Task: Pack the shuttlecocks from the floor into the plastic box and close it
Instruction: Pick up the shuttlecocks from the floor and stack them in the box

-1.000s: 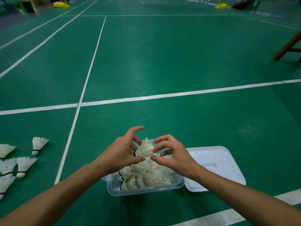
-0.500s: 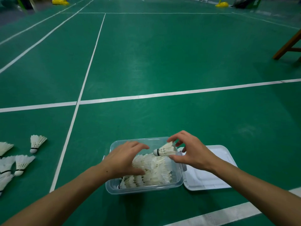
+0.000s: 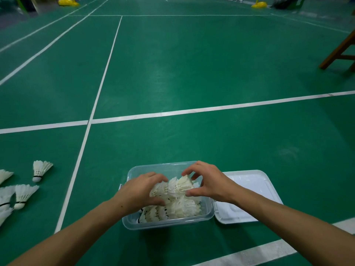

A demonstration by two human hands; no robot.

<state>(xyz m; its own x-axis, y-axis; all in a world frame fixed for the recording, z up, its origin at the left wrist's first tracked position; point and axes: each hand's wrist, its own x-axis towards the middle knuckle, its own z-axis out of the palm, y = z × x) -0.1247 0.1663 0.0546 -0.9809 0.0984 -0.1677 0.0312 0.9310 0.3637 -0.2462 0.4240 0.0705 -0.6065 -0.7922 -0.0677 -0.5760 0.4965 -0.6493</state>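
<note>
Head view: I see a green court floor (image 3: 211, 77) with white lines crossing at mid-left of the frame. A wooden leg (image 3: 340, 50) stands at the right edge and yellow bases (image 3: 259, 4) sit along the top. The clear plastic box (image 3: 169, 221) rests at lower centre, heaped with white shuttlecocks (image 3: 178, 206). Its white lid (image 3: 255, 187) lies flat, touching the box's right side. Left hand (image 3: 140, 192): fingers curled down onto the heap, gripping the feathers. Right hand (image 3: 209, 183): thumb and fingers pinch the top shuttlecock (image 3: 182, 185) over the pile. Loose shuttlecocks (image 3: 25, 194) lie at the lower left, well apart from the box.
</note>
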